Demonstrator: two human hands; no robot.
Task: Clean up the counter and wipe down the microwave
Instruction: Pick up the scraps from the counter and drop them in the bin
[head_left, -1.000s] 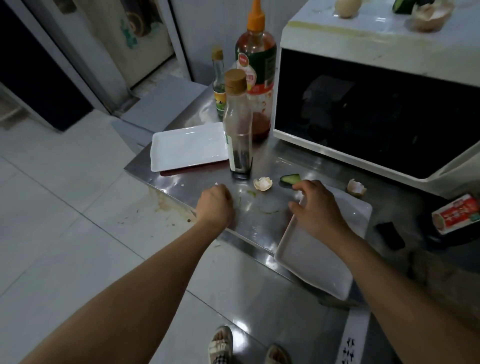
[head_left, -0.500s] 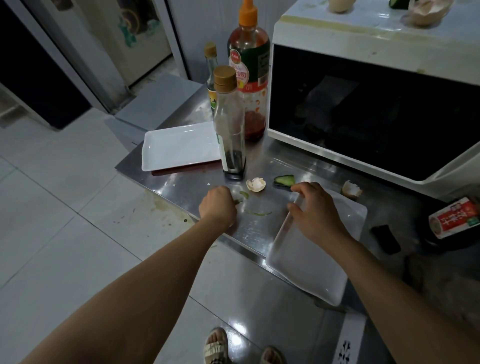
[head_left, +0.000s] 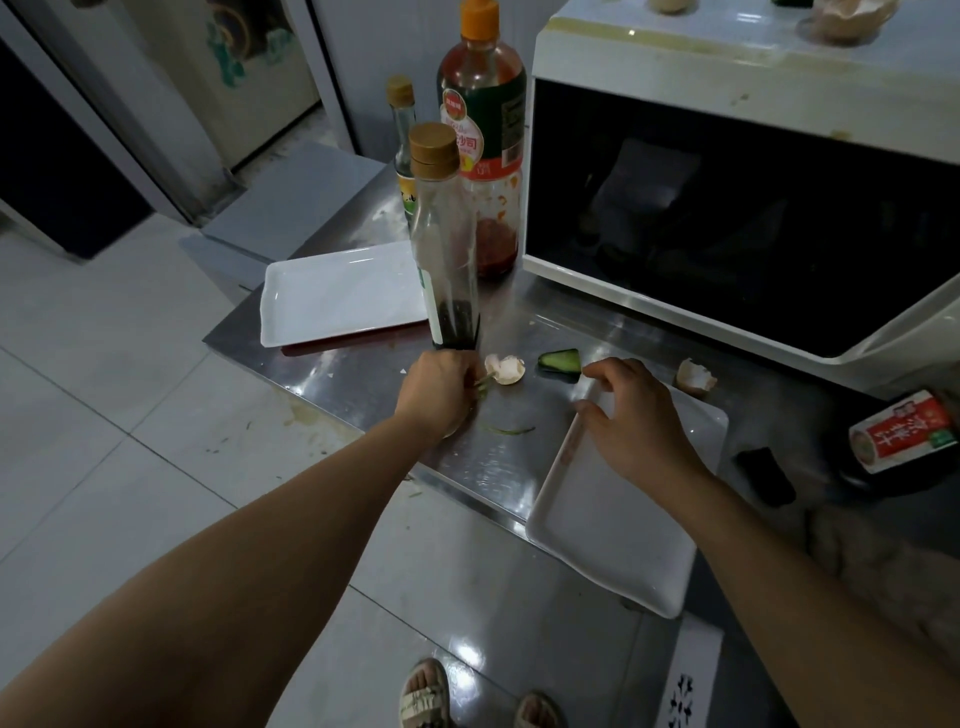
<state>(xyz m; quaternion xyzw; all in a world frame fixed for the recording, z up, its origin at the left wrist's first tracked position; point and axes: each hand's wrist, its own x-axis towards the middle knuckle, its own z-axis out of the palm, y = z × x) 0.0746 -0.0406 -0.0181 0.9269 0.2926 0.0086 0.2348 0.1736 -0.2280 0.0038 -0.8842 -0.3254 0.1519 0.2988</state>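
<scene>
Your left hand (head_left: 441, 397) hides its own fingertips; the microwave (head_left: 727, 83) and red-labelled bottle (head_left: 904, 439) run off frame

arms: bare, no sleeves | hands: ungloved | feet: light strappy sandals (head_left: 423, 693)

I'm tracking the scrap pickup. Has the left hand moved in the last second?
Yes. The left hand has gone forward across the counter, away from its front edge, toward the eggshell by the dark-bottomed bottle, and now pinches green scraps.
</scene>
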